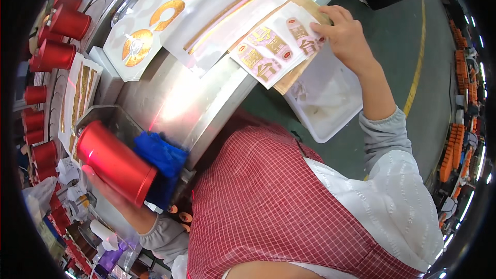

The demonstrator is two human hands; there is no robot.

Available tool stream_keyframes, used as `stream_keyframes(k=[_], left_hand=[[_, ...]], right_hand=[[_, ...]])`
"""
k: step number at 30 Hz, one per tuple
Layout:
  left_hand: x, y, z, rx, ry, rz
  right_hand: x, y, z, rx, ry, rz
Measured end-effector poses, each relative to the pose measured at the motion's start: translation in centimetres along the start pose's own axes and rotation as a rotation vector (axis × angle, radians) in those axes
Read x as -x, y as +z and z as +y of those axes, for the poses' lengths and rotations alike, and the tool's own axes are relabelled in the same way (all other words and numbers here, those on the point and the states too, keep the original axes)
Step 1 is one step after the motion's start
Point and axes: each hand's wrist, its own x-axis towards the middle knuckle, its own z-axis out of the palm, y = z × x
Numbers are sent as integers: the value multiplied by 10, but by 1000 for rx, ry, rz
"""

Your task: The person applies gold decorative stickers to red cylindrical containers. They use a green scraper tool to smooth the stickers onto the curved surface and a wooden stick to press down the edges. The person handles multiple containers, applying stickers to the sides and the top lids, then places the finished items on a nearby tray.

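My left hand [107, 188] supports a shiny red cylinder [116, 163], which lies tilted with its far end over a metal holder [111, 112]. Only part of the thumb and palm shows; the other fingers are behind the cylinder. A blue cloth [161, 155] is bunched right beside it. My right hand [343, 36] pinches the right edge of a white sticker sheet [276, 46] with gold and red designs. Beneath that sheet lies a brown backing [310, 5]. Whether a single sticker is between the fingertips, I cannot tell.
White sheets with gold ring stickers [168, 14] and long gold strips [237, 13] cover the metal table [170, 90]. Several red cylinders [71, 21] stand along a conveyor at left. A white plastic bin [330, 98] sits below the table's right edge.
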Motion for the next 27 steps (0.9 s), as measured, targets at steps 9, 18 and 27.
stream_keyframes(k=[9, 18, 27], left_hand=[[2, 2, 1, 0, -17, -6], [7, 2, 5, -186, 204, 172], [98, 118, 20, -589, 868, -521]], right_hand=[[5, 0, -8, -40, -43, -50], [26, -3, -27, -141, -117, 115], [19, -1, -9, -337, -147, 137]])
